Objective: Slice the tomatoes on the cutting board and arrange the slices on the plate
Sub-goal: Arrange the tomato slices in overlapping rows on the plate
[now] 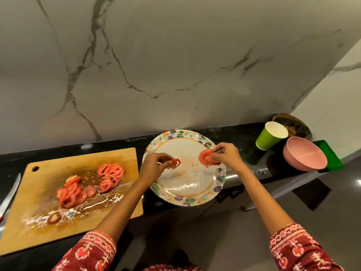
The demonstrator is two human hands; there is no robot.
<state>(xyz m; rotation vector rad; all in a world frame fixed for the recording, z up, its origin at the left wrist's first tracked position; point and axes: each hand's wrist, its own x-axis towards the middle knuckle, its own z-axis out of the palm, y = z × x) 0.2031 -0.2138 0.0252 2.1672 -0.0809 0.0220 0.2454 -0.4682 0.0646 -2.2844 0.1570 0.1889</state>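
A white plate (187, 200) with a speckled coloured rim sits on the dark counter, partly over its front edge. My left hand (154, 167) pinches a thin tomato slice (175, 162) over the plate's left side. At the plate's right side my right hand (226, 155) pinches a larger tomato slice (206, 157). To the left lies a wet wooden cutting board (39, 222) with two heaps of tomato slices (110, 176), (71, 192) and a tomato end piece (54, 218).
A knife (8, 194) lies at the far left beside the board. Right of the plate stand a green paper cup (269, 138), a pink bowl (303, 156) on a green tray (332, 155), and a dark round dish (293, 124) behind. A marble wall rises behind the counter.
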